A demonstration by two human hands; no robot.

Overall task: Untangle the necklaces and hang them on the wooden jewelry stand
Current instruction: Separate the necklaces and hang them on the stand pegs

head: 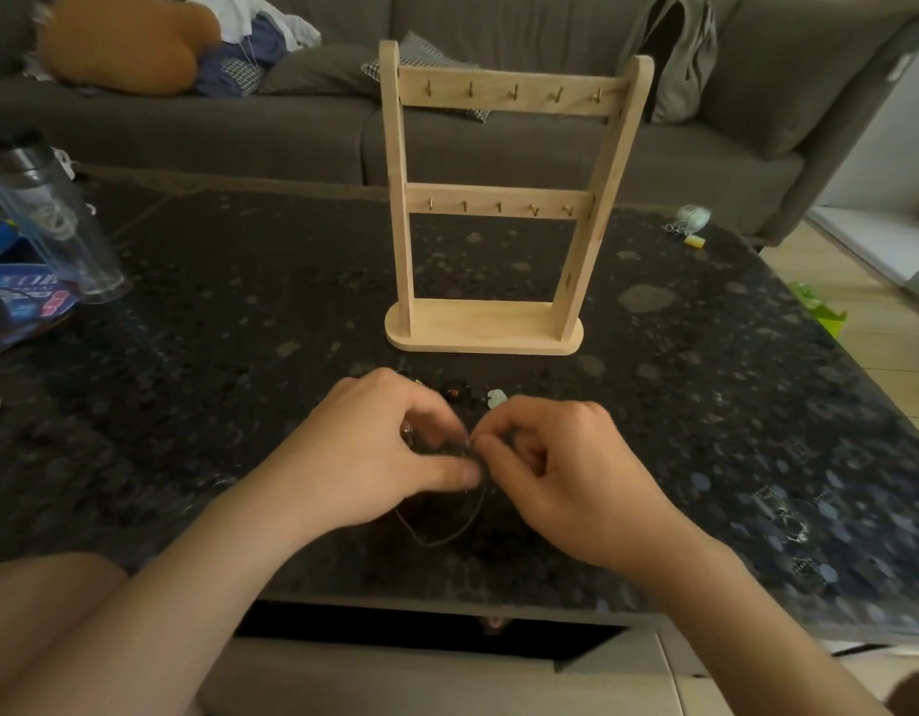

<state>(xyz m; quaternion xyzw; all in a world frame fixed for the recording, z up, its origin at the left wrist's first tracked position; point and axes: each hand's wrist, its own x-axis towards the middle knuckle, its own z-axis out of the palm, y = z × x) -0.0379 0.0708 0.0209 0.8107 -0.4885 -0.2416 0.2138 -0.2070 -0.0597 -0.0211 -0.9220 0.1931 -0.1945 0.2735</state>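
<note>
A tangle of necklaces (462, 396) lies on the dark speckled table (240, 312), with dark beads and a pale green pendant (496, 397) showing beyond my fingers. A thin brown cord (447, 537) loops toward me below my hands. My left hand (375, 457) and my right hand (566, 467) meet over the tangle, each pinching the cord between thumb and forefinger. The wooden jewelry stand (493, 198) rises just behind, with two rows of small brass hooks, all bare.
A clear plastic tumbler (49, 219) and a blue magazine (23, 307) sit at the left. A small roll of tape (692, 219) lies at the far right. A grey sofa (240, 131) with cushions and clothes runs behind the table.
</note>
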